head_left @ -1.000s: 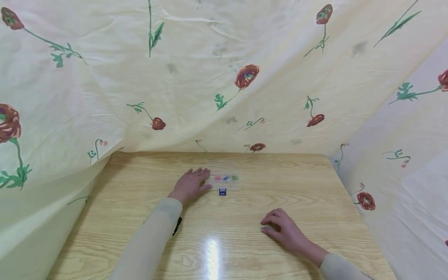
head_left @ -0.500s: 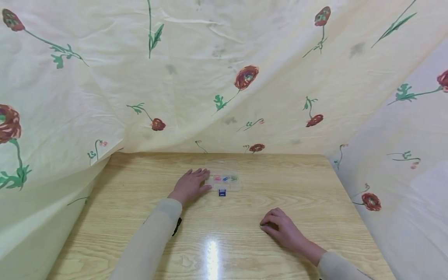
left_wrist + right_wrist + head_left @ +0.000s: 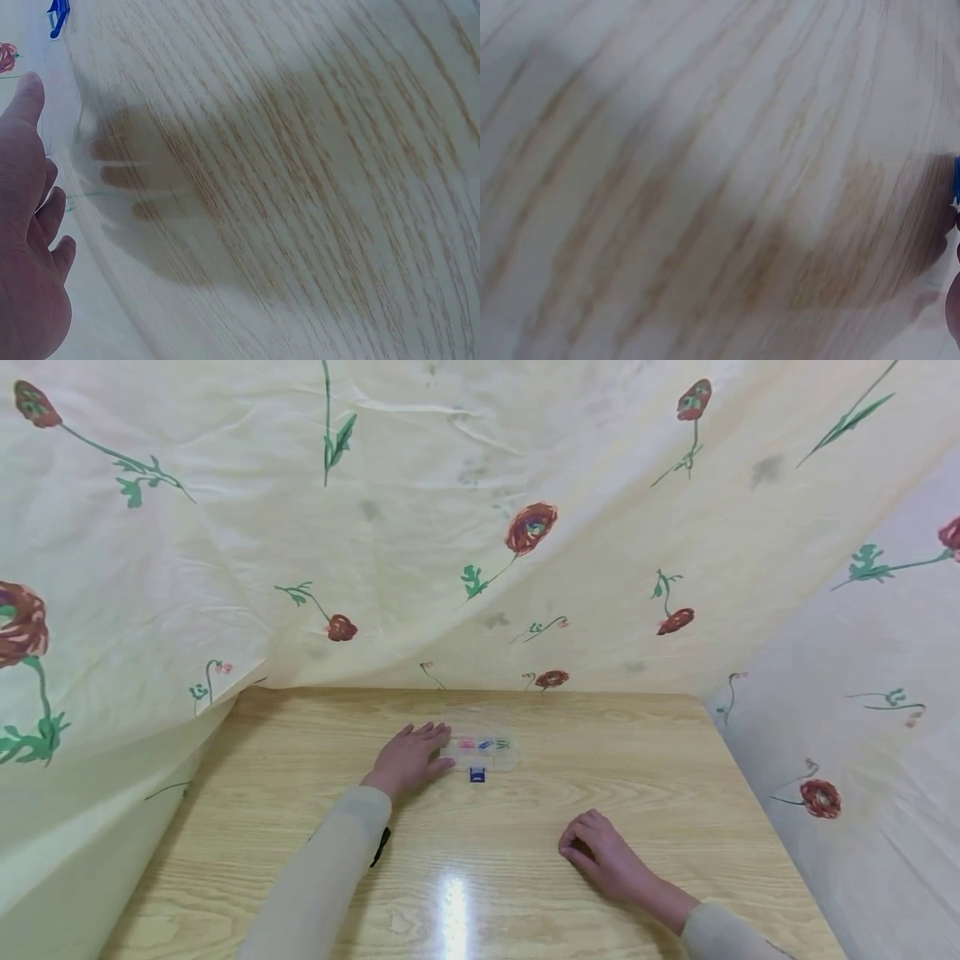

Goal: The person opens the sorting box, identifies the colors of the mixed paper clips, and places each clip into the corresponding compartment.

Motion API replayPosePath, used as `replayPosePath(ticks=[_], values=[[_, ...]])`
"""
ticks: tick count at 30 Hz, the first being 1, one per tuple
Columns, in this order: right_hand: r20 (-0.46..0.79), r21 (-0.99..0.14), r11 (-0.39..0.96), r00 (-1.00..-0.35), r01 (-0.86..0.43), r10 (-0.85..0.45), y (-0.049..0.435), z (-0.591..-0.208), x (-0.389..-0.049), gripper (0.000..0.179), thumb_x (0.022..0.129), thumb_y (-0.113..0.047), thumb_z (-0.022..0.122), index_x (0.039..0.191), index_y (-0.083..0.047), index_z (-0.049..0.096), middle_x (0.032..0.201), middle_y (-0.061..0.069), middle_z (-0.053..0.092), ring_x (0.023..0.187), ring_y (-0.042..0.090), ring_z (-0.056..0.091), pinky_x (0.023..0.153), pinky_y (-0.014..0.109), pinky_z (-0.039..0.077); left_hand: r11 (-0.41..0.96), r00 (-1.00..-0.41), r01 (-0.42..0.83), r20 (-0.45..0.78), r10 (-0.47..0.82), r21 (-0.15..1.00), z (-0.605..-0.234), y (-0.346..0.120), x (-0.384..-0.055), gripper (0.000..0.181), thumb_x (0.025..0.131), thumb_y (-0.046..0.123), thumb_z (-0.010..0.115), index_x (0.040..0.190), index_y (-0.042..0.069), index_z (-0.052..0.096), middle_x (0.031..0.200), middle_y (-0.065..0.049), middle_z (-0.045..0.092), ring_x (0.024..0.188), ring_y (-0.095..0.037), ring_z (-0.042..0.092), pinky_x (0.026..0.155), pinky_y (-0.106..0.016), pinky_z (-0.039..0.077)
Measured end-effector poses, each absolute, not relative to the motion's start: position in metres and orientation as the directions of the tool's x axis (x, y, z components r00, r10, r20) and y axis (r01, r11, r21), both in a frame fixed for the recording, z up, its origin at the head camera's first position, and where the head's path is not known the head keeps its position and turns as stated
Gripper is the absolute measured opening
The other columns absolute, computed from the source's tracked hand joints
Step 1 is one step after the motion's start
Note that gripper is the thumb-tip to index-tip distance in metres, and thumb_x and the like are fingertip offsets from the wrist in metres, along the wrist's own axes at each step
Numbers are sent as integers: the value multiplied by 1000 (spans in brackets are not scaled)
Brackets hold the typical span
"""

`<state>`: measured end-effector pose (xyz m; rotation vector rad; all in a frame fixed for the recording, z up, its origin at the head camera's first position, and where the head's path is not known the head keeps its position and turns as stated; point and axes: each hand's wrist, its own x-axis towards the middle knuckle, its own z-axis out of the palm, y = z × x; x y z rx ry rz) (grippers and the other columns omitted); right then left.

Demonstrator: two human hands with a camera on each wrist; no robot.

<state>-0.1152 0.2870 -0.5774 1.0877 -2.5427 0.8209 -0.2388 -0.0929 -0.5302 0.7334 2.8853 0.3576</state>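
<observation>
A clear plastic compartment box point(image 3: 450, 754) lies at the far middle of the table in the head view, its transparent lid point(image 3: 476, 718) folded back. Small pink pieces point(image 3: 467, 744), blue pieces point(image 3: 485, 744) and green pieces point(image 3: 502, 744) sit in separate compartments, and a blue latch point(image 3: 477, 774) hangs at the front. My left hand point(image 3: 408, 758) rests at the box's left side with fingers extended. My right hand point(image 3: 603, 856) is low over the table, right of the box; its thumb and forefinger tips meet. Whether something is between them is hidden. A blue thing point(image 3: 957, 180) shows beside its fingers in the right wrist view.
The wooden table point(image 3: 465, 827) is bounded at the back and sides by a cream flowered cloth point(image 3: 420, 527). A bright light reflection point(image 3: 455, 914) lies on the near tabletop. A dark strap point(image 3: 381, 846) shows by the left sleeve point(image 3: 322, 864).
The gap between my right thumb and forefinger has closed, with that hand staying in almost the same place. My left hand and the box have not moved.
</observation>
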Motion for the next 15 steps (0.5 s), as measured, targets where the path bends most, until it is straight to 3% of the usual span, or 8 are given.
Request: replayPosePath(ticks=[2, 9, 15], values=[[447, -390, 557, -679, -733, -582, 286, -578, -116, 28, 87, 2, 83, 95, -19, 68, 97, -10, 67, 94, 7, 56, 85, 31, 48, 852, -870, 454, -80, 487, 260, -531, -93, -239, 70, 110, 54, 51, 165, 12, 42, 172, -4, 38, 160, -27, 32, 134, -52, 19], [394, -504, 607, -789, -614, -470, 280, -568, -130, 22, 92, 0, 81, 101, -16, 69, 99, -11, 66, 93, 5, 58, 77, 26, 55, 854, -872, 449, -81, 483, 263, -530, -91, -239, 69, 110, 53, 52, 165, 13, 42, 171, -3, 38, 160, -27, 33, 134, -52, 19], [491, -497, 577, -758, -648, -429, 266, -555, -167, 24, 88, 7, 81, 99, -11, 70, 95, -5, 69, 88, 15, 64, 72, 39, 59, 860, -874, 449, -79, 479, 243, -533, -92, -241, 69, 110, 54, 52, 165, 13, 42, 171, -3, 39, 160, -27, 33, 134, -51, 20]])
